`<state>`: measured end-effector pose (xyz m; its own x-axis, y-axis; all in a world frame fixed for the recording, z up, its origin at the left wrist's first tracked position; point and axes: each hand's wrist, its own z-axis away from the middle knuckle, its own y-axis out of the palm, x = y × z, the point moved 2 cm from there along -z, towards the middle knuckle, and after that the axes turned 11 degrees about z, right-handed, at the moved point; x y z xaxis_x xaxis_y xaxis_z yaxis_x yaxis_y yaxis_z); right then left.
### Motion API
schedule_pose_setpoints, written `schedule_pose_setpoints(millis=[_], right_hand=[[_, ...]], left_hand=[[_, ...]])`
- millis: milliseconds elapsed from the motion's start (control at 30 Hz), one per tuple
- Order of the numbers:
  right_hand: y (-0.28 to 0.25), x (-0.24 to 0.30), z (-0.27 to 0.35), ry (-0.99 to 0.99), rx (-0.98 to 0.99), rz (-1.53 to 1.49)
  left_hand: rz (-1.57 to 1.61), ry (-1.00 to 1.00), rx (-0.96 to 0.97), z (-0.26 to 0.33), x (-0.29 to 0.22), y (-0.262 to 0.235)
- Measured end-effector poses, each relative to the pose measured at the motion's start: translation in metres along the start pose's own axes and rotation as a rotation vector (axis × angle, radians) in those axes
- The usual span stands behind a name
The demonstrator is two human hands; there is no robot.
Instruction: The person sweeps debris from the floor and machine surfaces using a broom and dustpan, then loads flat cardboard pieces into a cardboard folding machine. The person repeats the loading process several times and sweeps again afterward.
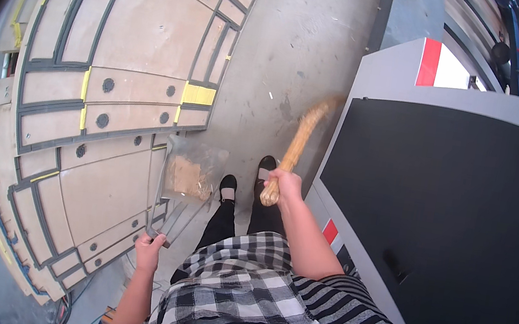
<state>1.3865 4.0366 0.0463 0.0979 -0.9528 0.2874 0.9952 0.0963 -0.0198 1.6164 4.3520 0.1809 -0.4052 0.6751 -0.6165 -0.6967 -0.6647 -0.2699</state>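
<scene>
My left hand is closed round the end of the grey handle of a dustpan, low on the left side. The pan holds wood-coloured scraps and dust and hangs beside the stacked boards, left of my feet. My right hand grips a yellowish-brown, straw-like hand broom near its knobby end. From my fist it slants up and away to the right, and its far end is blurred by motion. That end is over the grey floor near the machine; whether it touches anything, I cannot tell.
Flat pale wooden boards with dark grey edging, yellow strips and round dark spots are stacked on the left. A large machine housing with a black panel stands close on the right. Between them runs a grey concrete floor with small bits scattered on it.
</scene>
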Motion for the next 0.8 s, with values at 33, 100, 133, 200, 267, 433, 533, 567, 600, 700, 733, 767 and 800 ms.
schedule_pose_setpoints(millis=[33,100,133,200,267,433,533,567,600,700,733,767,800], right_hand=[[-0.006,-0.002,-0.004,0.035,-0.033,0.046],[-0.014,0.019,-0.043,0.14,-0.021,-0.005],[-0.013,0.035,-0.059,0.16,0.064,0.012],[0.004,0.077,-0.071,0.122,0.132,-0.026],[0.005,0.092,-0.086,0.095,0.111,-0.175],[-0.028,0.013,-0.043,-0.072,0.156,0.191],[-0.06,-0.04,-0.004,0.005,0.26,0.347],[-0.059,-0.034,0.014,0.104,0.233,0.508],[-0.067,-0.042,0.005,0.045,0.224,0.788],[-0.06,-0.022,-0.014,-0.138,0.273,1.559],[-0.051,-0.007,-0.019,-0.201,0.304,1.803],[-0.043,0.009,-0.023,-0.216,0.349,1.946],[-0.036,0.026,-0.031,-0.234,0.394,2.089]], left_hand=[[0.04,0.006,0.002,0.002,-0.007,0.004],[0.109,0.018,-0.001,0.004,-0.026,0.015],[0.144,0.023,0.021,0.004,-0.033,0.016],[0.142,0.064,0.0,0.002,-0.042,0.022],[0.176,0.038,0.018,0.004,-0.042,0.017],[0.203,0.016,-0.015,0.007,-0.035,0.012],[0.195,0.035,-0.026,0.007,-0.034,0.004],[0.213,0.047,-0.033,0.009,-0.034,0.003],[0.228,0.063,-0.039,0.01,-0.036,0.004],[0.228,0.047,-0.055,0.009,-0.05,0.005],[0.232,0.026,-0.065,0.009,-0.057,0.007],[0.22,0.026,-0.059,0.009,-0.061,0.006],[0.21,0.027,-0.053,0.008,-0.064,0.007]])
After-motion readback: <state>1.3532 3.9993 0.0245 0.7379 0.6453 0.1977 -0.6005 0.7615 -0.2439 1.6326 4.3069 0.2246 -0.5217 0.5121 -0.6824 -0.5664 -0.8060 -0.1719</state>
